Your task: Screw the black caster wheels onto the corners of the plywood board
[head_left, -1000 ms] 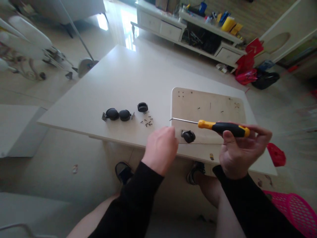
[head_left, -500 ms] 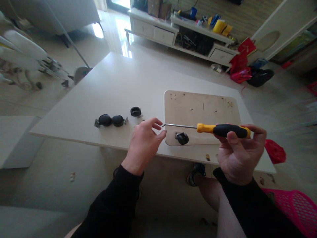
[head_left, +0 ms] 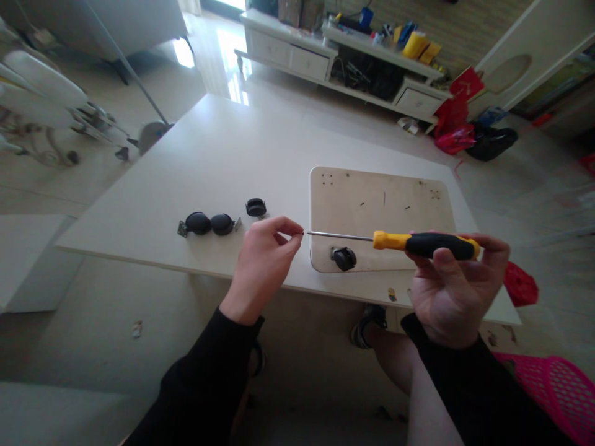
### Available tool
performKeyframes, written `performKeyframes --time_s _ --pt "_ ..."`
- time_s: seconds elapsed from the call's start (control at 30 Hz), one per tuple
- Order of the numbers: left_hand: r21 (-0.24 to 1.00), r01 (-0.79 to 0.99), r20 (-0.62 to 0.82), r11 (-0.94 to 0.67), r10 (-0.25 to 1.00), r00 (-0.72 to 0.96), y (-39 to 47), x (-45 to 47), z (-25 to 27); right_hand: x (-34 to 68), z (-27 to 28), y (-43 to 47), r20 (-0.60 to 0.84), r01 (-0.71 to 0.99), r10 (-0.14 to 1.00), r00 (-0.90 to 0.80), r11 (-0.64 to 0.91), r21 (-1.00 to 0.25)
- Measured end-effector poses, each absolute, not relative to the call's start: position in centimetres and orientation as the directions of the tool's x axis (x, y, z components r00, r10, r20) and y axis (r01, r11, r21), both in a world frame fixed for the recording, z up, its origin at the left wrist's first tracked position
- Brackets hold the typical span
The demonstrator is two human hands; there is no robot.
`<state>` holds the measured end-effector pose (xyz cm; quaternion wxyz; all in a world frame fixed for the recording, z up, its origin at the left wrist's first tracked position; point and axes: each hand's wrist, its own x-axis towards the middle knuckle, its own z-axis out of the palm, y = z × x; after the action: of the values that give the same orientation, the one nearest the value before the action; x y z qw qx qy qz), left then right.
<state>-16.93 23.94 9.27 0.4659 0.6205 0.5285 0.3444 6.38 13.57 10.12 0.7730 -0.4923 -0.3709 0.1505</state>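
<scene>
My right hand [head_left: 458, 288] is wrapped round the yellow and black handle of a screwdriver [head_left: 390, 240], whose shaft points left. Just off its tip, my left hand [head_left: 268, 254] pinches a tiny dark screw [head_left: 302, 233] between thumb and forefinger. Below the shaft, a black caster wheel [head_left: 344, 258] sits at the near left corner of a beige board [head_left: 372, 217] with rounded corners. Small dark screws [head_left: 408, 207] lie on that board, and groups of holes show at its far corners. Left of my left hand are a pair of casters [head_left: 199, 223] and a single caster [head_left: 255, 207].
Everything lies on a white table [head_left: 223, 155]. Behind it stands a white cabinet [head_left: 288, 52] holding boxes and tools. Red and black bags [head_left: 490, 142] rest on the floor at the right. A pink mesh basket [head_left: 553, 384] is at the lower right.
The fingers of my left hand have closed on the screw at the screwdriver's tip and drawn slightly left. A small gap now shows between screw and tip. The screwdriver has shifted slightly right.
</scene>
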Motion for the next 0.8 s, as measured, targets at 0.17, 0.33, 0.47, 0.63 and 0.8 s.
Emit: performKeyframes --time_s 0.17,0.33,0.47,0.63,0.8 --pt "0.972 0.212 -0.157 0.106 0.958 0.241 24.0 -16.9 9.4 6.6 9.8 13.6 0.413 0.120 0.608 0.678 0.463 -0.878" --pt "0.976 0.148 -0.194 0.159 0.943 0.269 24.0 -17.1 9.7 7.1 9.6 13.9 0.348 0.089 0.621 0.703 0.408 -0.909" --pt "0.981 0.116 -0.187 0.158 0.930 0.315 23.9 -17.3 10.0 7.9 9.3 14.3 0.214 -0.030 0.624 0.752 0.356 -0.934" --pt "0.983 0.098 -0.178 0.153 0.924 0.338 23.6 -17.1 10.1 8.4 8.6 14.8 0.122 -0.096 0.620 0.775 0.306 -0.947" --pt "0.984 0.093 -0.178 0.154 0.914 0.364 23.7 -17.2 10.6 8.6 8.3 14.7 0.091 -0.097 0.626 0.774 0.259 -0.961"
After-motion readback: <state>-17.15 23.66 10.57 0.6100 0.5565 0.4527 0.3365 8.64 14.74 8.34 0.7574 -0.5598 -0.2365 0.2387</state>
